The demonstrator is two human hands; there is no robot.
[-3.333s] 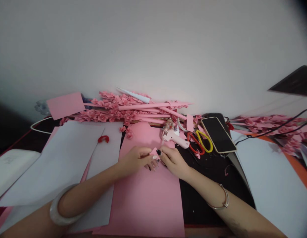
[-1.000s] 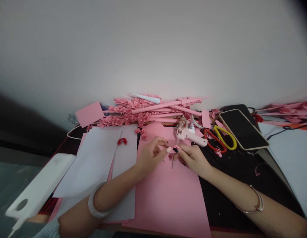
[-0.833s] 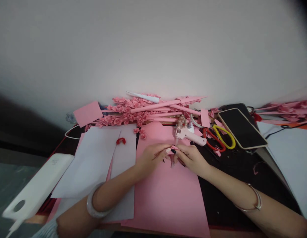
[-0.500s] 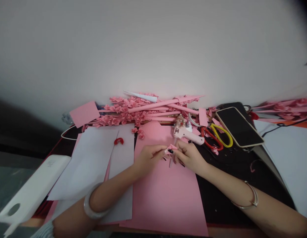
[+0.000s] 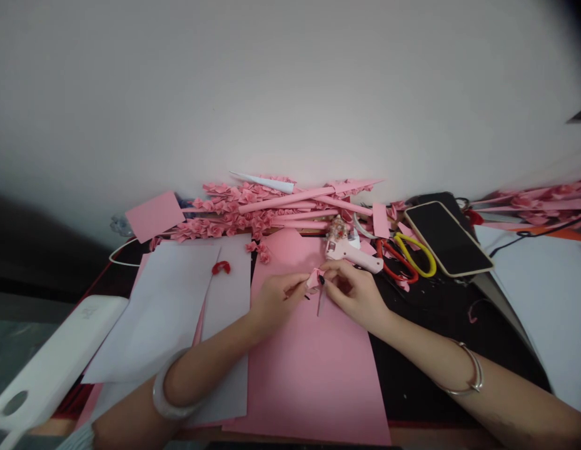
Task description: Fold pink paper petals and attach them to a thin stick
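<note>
Over a large pink sheet (image 5: 313,375), my two hands meet at a small folded pink paper piece (image 5: 314,279). My left hand (image 5: 281,300) pinches its left side between thumb and fingers. The thumb and fingers of my right hand (image 5: 356,292) close on its right side. A thin pale stick (image 5: 320,302) points down below the paper piece; whether a hand grips it is unclear. Just behind my right hand lies a pale pink glue gun (image 5: 353,252). My fingertips partly cover the small piece.
Pink paper flowers and rolled stems (image 5: 243,215) line the wall. Red-handled (image 5: 397,265) and yellow-handled scissors (image 5: 424,256) lie near a phone (image 5: 449,240). White sheets (image 5: 168,306), a red curled item (image 5: 221,267) and a white power bank (image 5: 60,362) are on the left.
My right fingers have shifted around the small paper piece, with the index finger now higher along its top. The whole view has moved slightly, so the table items appear a little further left.
</note>
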